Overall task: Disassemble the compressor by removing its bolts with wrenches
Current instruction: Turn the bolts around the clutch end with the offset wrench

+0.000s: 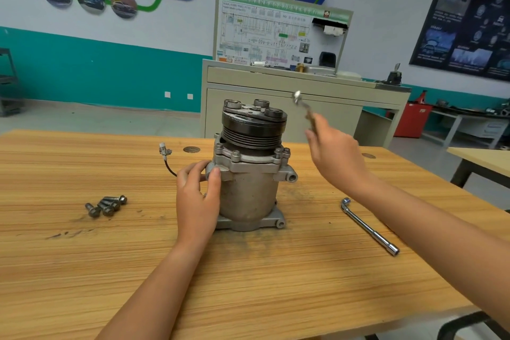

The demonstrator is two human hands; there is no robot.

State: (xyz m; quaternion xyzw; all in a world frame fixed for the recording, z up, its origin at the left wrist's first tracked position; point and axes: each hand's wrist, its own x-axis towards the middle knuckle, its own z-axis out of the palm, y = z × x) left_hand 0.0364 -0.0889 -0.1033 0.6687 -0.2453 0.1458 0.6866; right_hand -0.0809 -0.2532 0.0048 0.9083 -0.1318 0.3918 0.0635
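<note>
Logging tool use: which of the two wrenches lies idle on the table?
The long L-shaped socket wrench, right of the compressor, untouched. The second wrench is held up in the right hand.

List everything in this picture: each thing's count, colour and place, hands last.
compressor: one, grey with black pulley, upright at table centre
bolts: four, grey, loose on table, left of compressor
L-wrench: one, silver, lying on table, right of compressor
wrench: one, silver, raised in right hand
plug: one, white on black wire, behind left hand
table: one, wood-brown, under everything
cabinet: one, beige, behind table
board: one, white wiring diagram, on cabinet
left hand: one, grips compressor's left lug
right hand: one, holds wrench, upper right of compressor
</note>
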